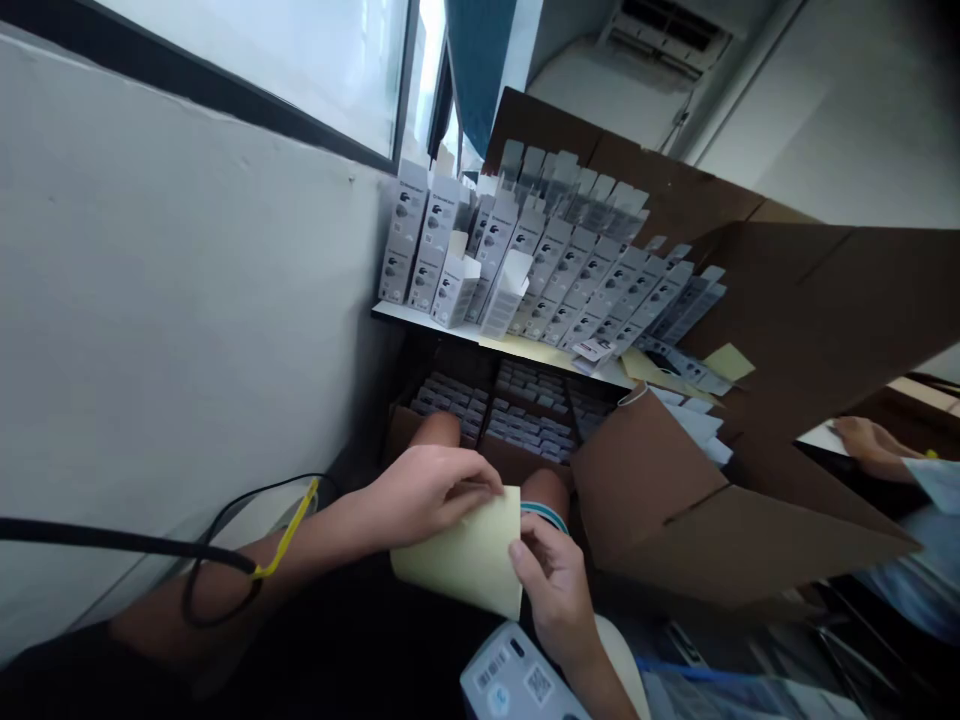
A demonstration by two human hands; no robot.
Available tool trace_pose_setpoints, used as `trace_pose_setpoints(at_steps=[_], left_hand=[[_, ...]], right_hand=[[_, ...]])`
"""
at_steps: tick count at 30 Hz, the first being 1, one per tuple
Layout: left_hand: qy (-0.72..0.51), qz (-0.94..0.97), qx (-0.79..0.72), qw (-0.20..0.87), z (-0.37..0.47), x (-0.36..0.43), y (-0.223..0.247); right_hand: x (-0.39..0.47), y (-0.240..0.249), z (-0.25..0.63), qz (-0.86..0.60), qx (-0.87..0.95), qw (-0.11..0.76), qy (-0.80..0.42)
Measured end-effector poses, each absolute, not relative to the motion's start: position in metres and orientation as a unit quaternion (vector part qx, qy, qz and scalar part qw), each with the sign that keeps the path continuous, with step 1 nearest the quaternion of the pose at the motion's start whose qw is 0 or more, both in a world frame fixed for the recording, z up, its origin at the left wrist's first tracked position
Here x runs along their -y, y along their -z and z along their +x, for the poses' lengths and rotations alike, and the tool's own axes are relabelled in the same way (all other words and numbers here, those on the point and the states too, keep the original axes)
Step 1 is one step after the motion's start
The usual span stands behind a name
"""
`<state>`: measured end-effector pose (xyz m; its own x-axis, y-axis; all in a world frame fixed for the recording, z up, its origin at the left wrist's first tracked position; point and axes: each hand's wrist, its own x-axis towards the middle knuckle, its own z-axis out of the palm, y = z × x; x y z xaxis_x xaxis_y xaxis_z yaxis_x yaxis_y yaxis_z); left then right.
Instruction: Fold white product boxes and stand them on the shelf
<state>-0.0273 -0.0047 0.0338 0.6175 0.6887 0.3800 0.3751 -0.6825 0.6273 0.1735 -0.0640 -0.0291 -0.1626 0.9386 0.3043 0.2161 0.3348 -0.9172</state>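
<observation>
A pale yellow sheet of paper (457, 565) lies over my lap between both hands. My left hand (439, 490) rests on its upper edge, fingers curled, with fingertips near the top right corner. The right edge is pinched between thumb and fingers of my right hand (551, 580). Just below the sheet, close to my right wrist, sits a grey device (517, 680) bearing a barcode, a QR code and a round blue sticker. Its lower part is cut off by the frame.
Rows of white printed boxes (555, 270), several with open flaps, stand on a shelf (420, 318) ahead. Cartons of packed boxes (529, 430) sit beneath it. An open cardboard box (652, 480) is to my right. A cable (127, 535) crosses my left arm. Another person's hand (874, 445) shows far right.
</observation>
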Motion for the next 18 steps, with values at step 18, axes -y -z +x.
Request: trace_pose_setpoints(at_steps=[18], left_hand=[[-0.368,0.900,-0.213,0.092,-0.014,0.012,-0.018]], right_hand=[[0.073,0.016,0.174,-0.446,0.712,0.485,-0.243]])
